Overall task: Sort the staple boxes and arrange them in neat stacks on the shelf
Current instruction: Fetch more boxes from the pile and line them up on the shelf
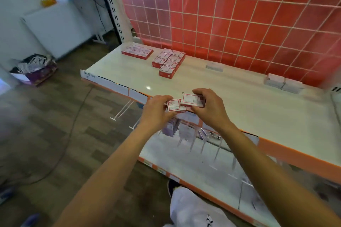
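Staple boxes (190, 100) are hovering over the near edge of the shelf (239, 112), the left hand (156, 109) and right hand (209, 109) each pinching one in curled fingers, with the red stacks (168, 62) lying far-left, nearer the left hand.

The only camera rides on my head, facing forward and down. My left hand (156, 109) and right hand (209, 111) sit close beneath it, over the front edge of the shelf (239, 97); the red wall (239, 14) stands farther back.
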`<state>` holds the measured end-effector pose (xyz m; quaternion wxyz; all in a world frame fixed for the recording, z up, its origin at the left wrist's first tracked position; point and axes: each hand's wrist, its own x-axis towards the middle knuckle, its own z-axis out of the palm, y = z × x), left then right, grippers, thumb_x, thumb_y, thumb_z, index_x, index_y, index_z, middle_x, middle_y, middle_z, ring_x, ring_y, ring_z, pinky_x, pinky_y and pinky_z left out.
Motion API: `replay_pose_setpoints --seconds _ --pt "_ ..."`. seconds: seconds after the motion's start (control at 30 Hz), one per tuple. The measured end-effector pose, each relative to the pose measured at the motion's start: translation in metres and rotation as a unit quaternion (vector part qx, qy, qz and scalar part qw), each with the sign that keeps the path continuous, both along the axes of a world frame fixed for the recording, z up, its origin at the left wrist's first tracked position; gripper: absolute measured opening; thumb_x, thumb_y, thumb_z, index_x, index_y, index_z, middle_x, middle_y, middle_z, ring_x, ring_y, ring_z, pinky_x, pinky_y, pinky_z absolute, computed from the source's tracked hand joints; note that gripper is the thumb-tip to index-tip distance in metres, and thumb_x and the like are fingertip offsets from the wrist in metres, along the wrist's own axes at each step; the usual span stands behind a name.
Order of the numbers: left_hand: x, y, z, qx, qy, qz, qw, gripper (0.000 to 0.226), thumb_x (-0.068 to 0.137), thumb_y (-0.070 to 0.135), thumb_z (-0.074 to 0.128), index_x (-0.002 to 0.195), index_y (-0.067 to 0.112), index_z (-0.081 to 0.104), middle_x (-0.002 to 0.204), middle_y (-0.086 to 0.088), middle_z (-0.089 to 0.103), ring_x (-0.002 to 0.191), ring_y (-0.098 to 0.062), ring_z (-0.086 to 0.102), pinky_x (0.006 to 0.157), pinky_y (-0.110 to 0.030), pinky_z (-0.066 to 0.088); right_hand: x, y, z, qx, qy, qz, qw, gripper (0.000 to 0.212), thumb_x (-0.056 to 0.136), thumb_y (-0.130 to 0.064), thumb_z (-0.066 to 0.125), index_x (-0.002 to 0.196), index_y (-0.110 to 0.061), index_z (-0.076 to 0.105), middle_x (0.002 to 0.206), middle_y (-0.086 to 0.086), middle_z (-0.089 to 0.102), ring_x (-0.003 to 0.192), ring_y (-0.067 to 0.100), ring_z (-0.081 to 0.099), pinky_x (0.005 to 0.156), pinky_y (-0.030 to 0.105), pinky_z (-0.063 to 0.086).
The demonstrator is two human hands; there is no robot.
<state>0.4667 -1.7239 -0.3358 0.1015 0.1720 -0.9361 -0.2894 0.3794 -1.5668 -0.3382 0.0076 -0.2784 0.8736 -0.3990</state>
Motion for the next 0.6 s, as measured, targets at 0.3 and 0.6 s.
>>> replay_pose_setpoints --seconds 0.3,0.6 --pt "-0.040 -0.094 0.006 -0.018 -0.005 0.037 0.999 0.054 0.078 0.023 0.078 0.127 0.015 0.059 0.121 -0.007 0.061 0.100 -0.018 0.063 0.092 -0.033 0.052 -0.043 -0.101 -0.003 -0.019 0.004 0.018 1.000 0.044 0.078 -0.012 0.074 0.119 -0.010 0.059 0.116 0.009 0.055 0.101 0.017 0.053 0.071 -0.001 0.034" --pt "-0.088 -0.159 0.002 -0.032 -0.019 0.036 0.999 0.054 0.080 0.030 0.075 0.130 0.018 0.058 0.126 -0.004 0.060 0.100 -0.015 0.062 0.086 -0.020 0.049 -0.084 -0.168 -0.004 0.001 0.008 0.019 1.000 0.043 0.080 -0.017 0.074 0.119 -0.011 0.058 0.117 0.007 0.057 0.106 0.018 0.051 0.080 0.015 0.037"
